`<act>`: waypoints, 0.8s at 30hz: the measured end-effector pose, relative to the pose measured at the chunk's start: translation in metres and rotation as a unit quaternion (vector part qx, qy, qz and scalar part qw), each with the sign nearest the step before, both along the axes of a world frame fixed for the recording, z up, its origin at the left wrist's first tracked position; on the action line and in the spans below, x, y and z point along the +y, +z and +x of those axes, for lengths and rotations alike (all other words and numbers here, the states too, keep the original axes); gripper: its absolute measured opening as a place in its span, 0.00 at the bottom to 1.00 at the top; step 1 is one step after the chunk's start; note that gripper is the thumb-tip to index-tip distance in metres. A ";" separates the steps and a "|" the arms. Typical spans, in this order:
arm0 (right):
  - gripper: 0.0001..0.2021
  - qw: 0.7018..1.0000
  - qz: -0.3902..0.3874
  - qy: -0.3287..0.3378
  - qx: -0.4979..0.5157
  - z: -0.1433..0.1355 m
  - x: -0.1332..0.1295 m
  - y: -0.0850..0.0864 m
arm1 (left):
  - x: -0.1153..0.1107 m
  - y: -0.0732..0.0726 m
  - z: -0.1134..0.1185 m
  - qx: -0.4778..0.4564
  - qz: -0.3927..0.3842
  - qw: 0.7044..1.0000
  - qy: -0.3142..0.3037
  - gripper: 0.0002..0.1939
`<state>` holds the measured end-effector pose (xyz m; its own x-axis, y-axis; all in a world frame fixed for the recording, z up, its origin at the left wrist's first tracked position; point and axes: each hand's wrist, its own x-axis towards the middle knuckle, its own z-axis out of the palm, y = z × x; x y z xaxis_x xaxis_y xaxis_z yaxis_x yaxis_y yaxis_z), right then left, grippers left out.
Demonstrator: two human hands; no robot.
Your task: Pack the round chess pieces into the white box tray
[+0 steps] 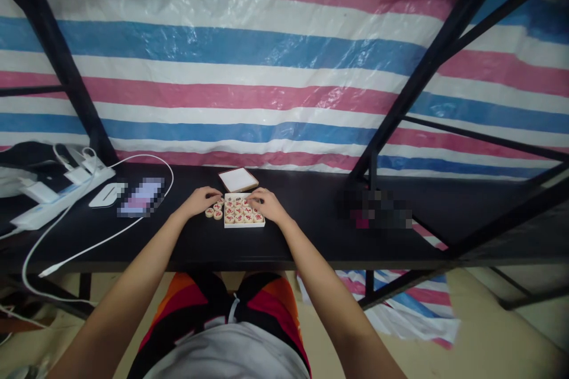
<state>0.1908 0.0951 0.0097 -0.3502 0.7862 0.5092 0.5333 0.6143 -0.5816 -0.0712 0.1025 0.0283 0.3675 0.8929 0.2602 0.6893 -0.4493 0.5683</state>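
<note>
Round wooden xiangqi pieces with red characters (239, 211) lie in rows in a shallow white box (244, 225) on the black table. A few loose xiangqi pieces (217, 214) lie left of the box. My left hand (201, 201) reaches over these loose pieces, its fingers curled down at a piece beside the box's left edge; the fingertips partly cover it. My right hand (267, 204) is at the back right of the box, thumb and fingers apart over the pieces there, hiding that corner. Behind the box lies the box lid (239, 179), its pale face upward.
On the left are a white power strip (57, 198) with chargers, a white flat device (106, 195), a blurred phone (141, 196) and a white cable (95, 241). Blurred dark items (377, 210) lie right. Black metal posts (418, 71) and a striped plastic sheet (240, 41) stand behind.
</note>
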 end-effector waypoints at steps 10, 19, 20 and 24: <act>0.07 1.000 -0.016 0.012 0.010 0.001 -0.007 0.009 | 0.001 0.001 -0.015 0.030 -0.011 0.999 0.026 0.18; 0.11 0.999 -0.027 0.024 -0.018 0.000 -0.009 0.010 | -0.001 0.002 -0.012 0.021 -0.028 0.999 0.020 0.18; 0.11 0.999 -0.026 0.023 -0.022 0.000 -0.009 0.010 | -0.001 0.002 -0.012 0.022 -0.028 0.999 0.020 0.18; 0.12 0.999 0.003 0.019 -0.030 -0.003 -0.009 0.011 | -0.001 0.002 -0.011 0.027 -0.018 0.999 0.021 0.18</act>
<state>0.1879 0.0856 0.0208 -0.4088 0.7694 0.4908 0.5437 0.6373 -0.5462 -0.0825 0.1013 0.0304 0.3416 0.9164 0.2085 0.7380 -0.3989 0.5443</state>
